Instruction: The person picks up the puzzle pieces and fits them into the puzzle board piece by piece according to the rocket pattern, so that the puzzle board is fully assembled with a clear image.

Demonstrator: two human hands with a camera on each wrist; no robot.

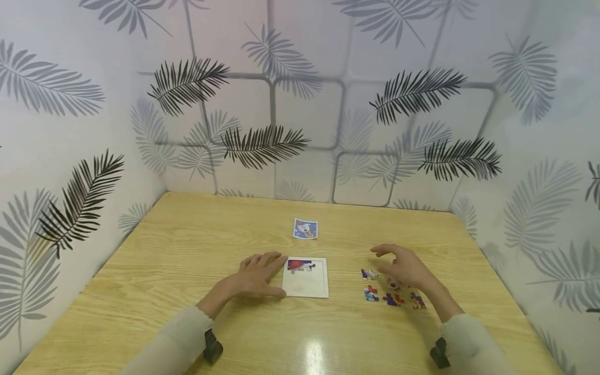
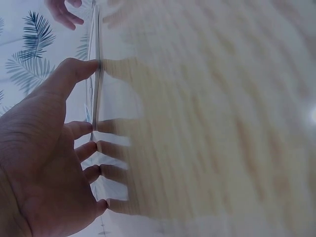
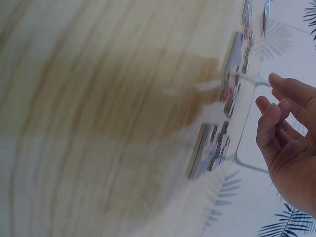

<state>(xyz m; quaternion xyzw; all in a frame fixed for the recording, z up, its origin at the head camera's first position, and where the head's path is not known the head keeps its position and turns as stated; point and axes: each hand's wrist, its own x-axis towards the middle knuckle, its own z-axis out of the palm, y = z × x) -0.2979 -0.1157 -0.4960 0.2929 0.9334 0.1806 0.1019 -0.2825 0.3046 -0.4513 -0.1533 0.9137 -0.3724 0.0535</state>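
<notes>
A white square puzzle tray (image 1: 304, 287) lies on the table, with joined jigsaw pieces (image 1: 299, 265) showing a red shape along its upper left. My left hand (image 1: 255, 276) rests at the tray's left side, fingers spread, thumb by the near corner and index finger by the far one. In the left wrist view, its fingertips (image 2: 101, 205) touch down on the table. Over the loose jigsaw pieces (image 1: 371, 294) at the right hovers my right hand (image 1: 407, 268), fingers loosely bent and holding nothing. It partly covers one piece (image 1: 394, 285); the right wrist view shows it raised above them.
A small picture card (image 1: 305, 229) with a cartoon figure on blue lies beyond the tray. More loose pieces (image 1: 416, 300) lie near the right wrist. The wooden table (image 1: 206, 224) ends at a leaf-patterned wall (image 1: 300, 177) behind.
</notes>
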